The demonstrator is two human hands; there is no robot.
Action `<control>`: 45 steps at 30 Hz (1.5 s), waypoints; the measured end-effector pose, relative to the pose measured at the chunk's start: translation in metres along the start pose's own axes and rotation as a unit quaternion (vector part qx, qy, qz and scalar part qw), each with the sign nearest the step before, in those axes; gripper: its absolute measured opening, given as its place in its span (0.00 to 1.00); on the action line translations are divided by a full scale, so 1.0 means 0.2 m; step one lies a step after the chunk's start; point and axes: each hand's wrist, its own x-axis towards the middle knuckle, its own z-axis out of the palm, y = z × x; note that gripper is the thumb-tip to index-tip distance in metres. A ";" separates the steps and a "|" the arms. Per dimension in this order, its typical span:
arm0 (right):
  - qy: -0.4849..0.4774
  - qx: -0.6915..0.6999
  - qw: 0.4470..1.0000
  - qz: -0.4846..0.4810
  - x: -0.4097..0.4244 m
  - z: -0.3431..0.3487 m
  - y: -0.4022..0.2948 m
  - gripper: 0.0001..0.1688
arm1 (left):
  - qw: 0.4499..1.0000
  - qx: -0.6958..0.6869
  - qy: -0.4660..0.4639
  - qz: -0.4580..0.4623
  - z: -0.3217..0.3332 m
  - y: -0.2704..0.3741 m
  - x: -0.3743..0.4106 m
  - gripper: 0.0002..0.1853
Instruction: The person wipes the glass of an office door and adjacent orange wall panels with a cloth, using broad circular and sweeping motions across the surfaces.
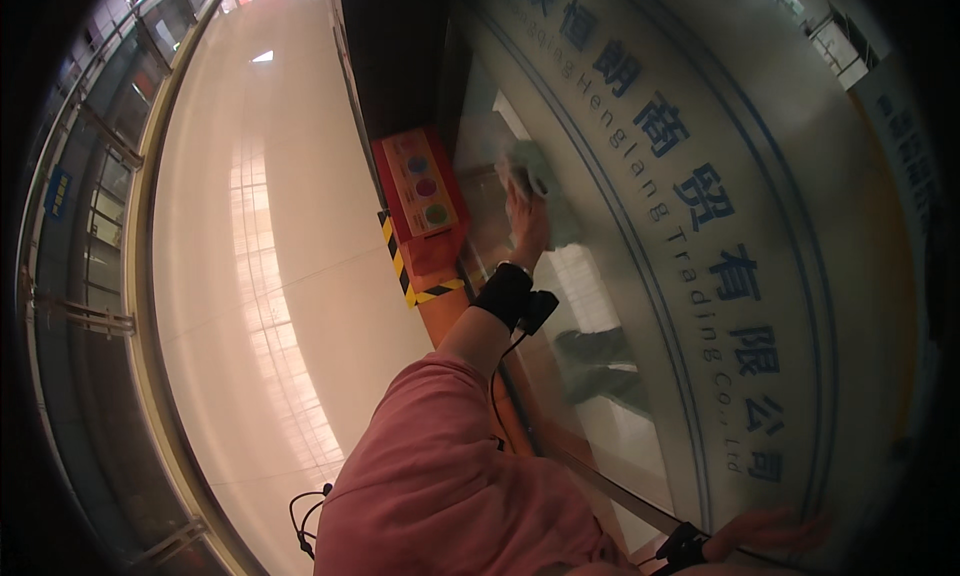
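A grey-green cloth (555, 193) lies flat against a glass pane (600, 276). My left hand (529, 216) stretches forward and holds the cloth to the glass, fingers pointing away from me; part of the cloth is hidden under them. A black band with a small dark device and a cable is on that wrist. At the lower right, my right hand (776, 532) is blurred, its fingers apart and nothing seen in it. It is close to the glass; whether it touches cannot be told. The pane bears blue lettering and curved blue lines, and shows reflections.
A red box (420, 190) with coloured circles stands left of the pane, beside black-and-yellow striped tape (397, 257). An orange strip and a metal frame edge run along the glass bottom. Shiny pale floor (322, 223) stretches left to a railing (139, 201) with glass panels.
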 end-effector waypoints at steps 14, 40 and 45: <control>-0.070 -0.093 0.993 0.000 -0.07 -0.04 0.07 0.27 | 0.997 0.005 -0.074 0.004 0.01 0.22 0.10 0.33; -0.034 -0.040 0.996 0.071 -0.03 0.02 -0.10 0.31 | 0.994 0.032 -0.032 0.096 0.03 0.07 0.07 0.31; 0.001 -0.123 0.987 -0.102 -0.02 0.14 -0.07 0.26 | 0.970 -0.001 -0.065 -0.235 -0.28 -1.04 -0.59 0.31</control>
